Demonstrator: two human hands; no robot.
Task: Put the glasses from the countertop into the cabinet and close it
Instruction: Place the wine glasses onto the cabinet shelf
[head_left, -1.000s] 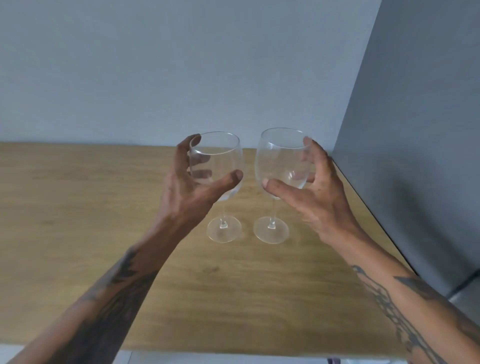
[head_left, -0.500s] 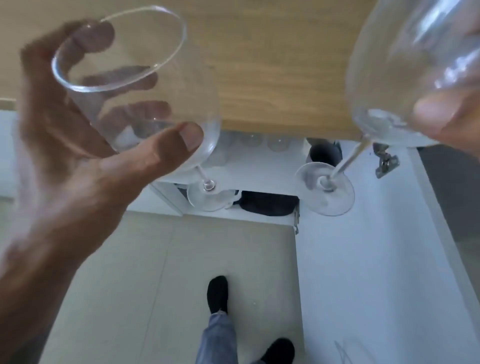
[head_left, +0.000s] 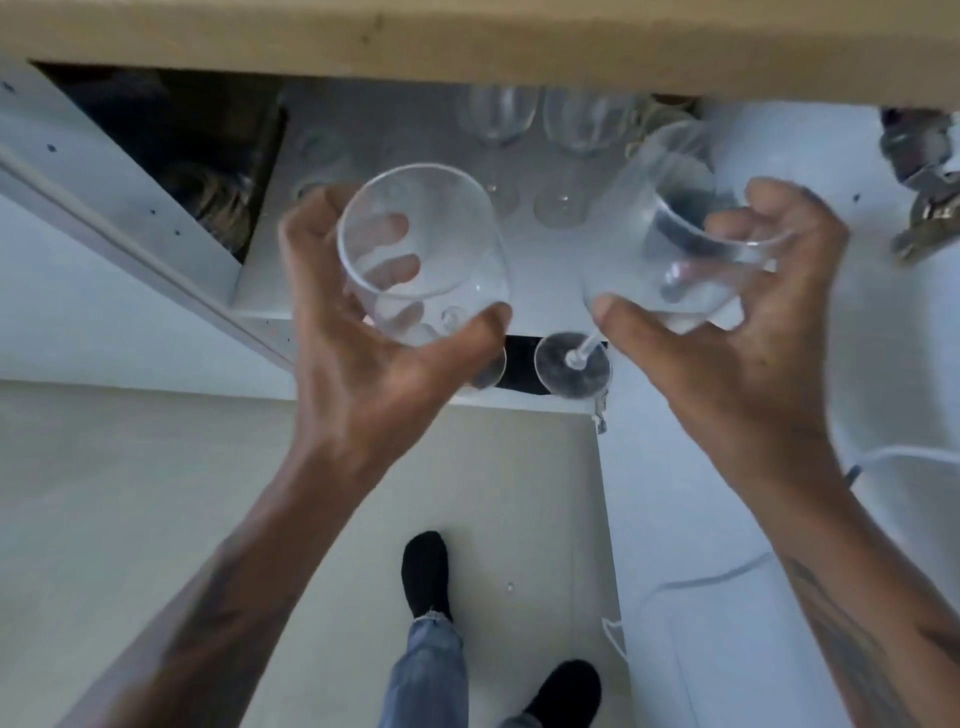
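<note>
Two bare hands hold one wine glass each in front of an open white cabinet (head_left: 545, 291), seen from above. At twelve o'clock, the light wooden countertop edge (head_left: 467, 47) runs across the whole top. Below it, the cabinet's white shelf carries several clear stemmed glasses (head_left: 530, 140) standing in the shadow. At three o'clock, the open white cabinet door (head_left: 727, 519) stretches down the right side, with a blurred metal hinge (head_left: 919, 182) near its upper end. Pale floor tiles (head_left: 156, 493) fill the area from six to nine o'clock, where two feet in black shoes (head_left: 426, 571) and blue jeans legs appear. The left hand (head_left: 363, 353), at ten o'clock from centre, wraps thumb and fingers around the bowl of a clear stemmed wine glass (head_left: 421, 254). The right hand (head_left: 743, 332), at two o'clock from centre, grasps the bowl of a second clear wine glass (head_left: 670, 218), tilted, its round foot (head_left: 571, 366) pointing toward centre. Both glasses hang in the air just before the shelf.
</note>
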